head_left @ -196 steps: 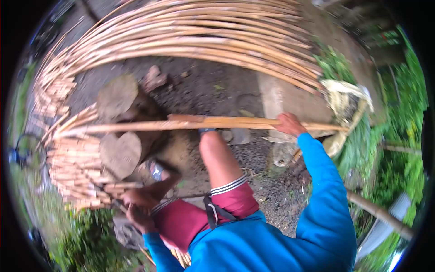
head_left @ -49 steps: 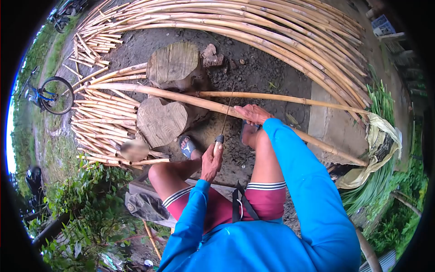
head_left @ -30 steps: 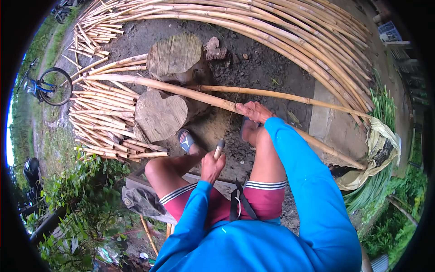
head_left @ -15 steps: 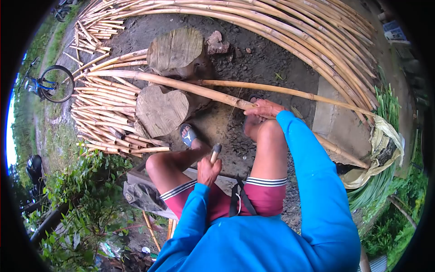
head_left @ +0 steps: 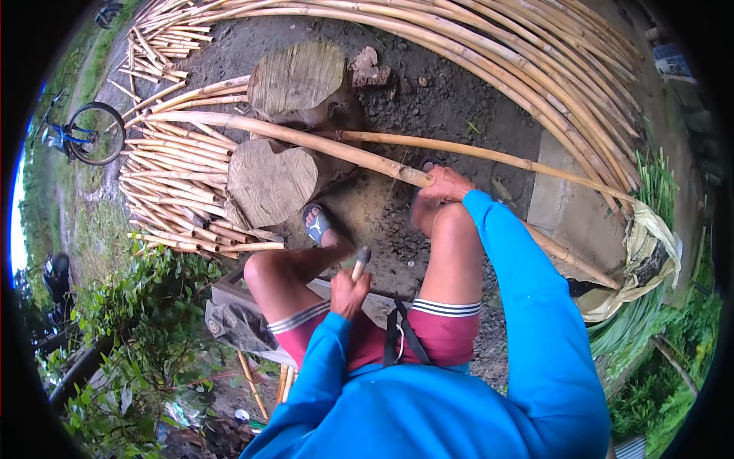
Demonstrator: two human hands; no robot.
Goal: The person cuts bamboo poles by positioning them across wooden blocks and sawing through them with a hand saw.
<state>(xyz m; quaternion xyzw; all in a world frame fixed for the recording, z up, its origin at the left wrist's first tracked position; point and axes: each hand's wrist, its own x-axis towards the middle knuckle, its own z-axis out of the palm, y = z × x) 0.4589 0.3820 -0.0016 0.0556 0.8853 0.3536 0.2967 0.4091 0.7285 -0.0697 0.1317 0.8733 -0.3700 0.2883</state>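
Drawn back since earlier, my left fingers [head_left: 358, 285] clench the tool handle [head_left: 362, 264]; my right fingers [head_left: 437, 188] grasp the bamboo pole [head_left: 336, 148] — passed between stumps [head_left: 271, 183], likely for steadiness.

I've got a long tan jointed bamboo pole [head_left: 336, 148], slanting between two stumps [head_left: 298, 76], right end nearer me, by a pale sack [head_left: 651, 222]; plus my tool [head_left: 358, 269], pale handle, dark collar, tipped up toward the pole, far end too faint to trace.
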